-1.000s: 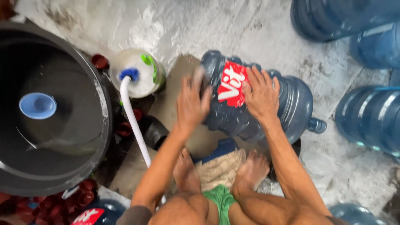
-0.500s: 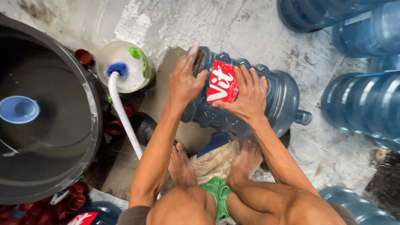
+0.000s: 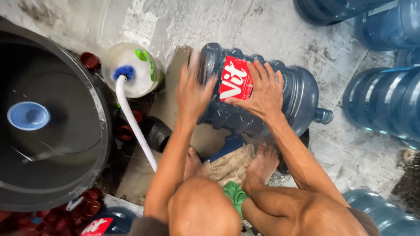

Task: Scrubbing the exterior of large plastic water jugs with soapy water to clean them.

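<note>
The jug (image 3: 262,100) lies on its side on the floor (image 3: 306,39) before my feet, neck pointing right. My right hand (image 3: 258,89) presses flat on its label; my left hand (image 3: 192,89), blurred and open, touches its base end.

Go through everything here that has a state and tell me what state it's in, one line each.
Blue water jug: on its side, uncapped.
Left hand: open on the jug, blurred.
Right hand: flat on its red label.
Black tub: open, blue cup inside.
Brush: resting in white bucket.
</note>
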